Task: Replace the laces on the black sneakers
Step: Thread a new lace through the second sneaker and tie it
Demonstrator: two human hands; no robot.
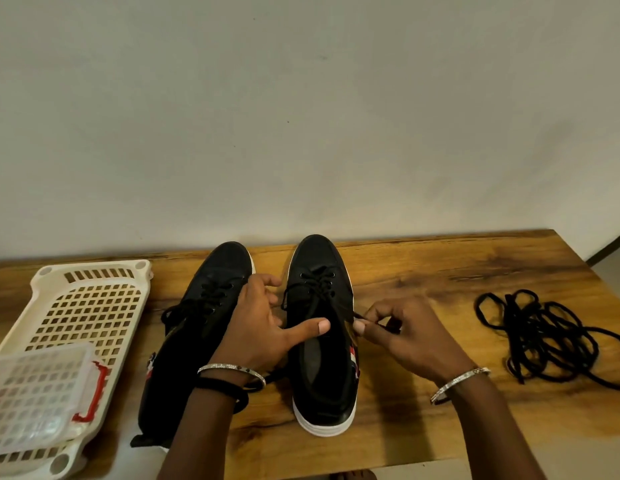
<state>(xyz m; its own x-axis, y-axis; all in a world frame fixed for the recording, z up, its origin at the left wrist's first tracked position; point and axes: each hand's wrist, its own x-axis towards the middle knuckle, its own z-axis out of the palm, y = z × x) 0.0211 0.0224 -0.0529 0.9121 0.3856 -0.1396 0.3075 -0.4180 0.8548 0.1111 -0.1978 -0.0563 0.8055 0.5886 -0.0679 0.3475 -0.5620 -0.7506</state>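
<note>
Head camera looks forward and down, close over the table [433, 271].

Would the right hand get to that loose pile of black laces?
Probably yes: only bare table lies between the right hand and the pile of laces, though it is pinching a sneaker lace.

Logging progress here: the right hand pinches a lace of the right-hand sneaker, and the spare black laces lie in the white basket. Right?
Wrong place: the head view shows the spare black laces lying loose on the wooden table, far right. The white basket sits far left. The right hand does pinch a lace of the right-hand sneaker.
</note>
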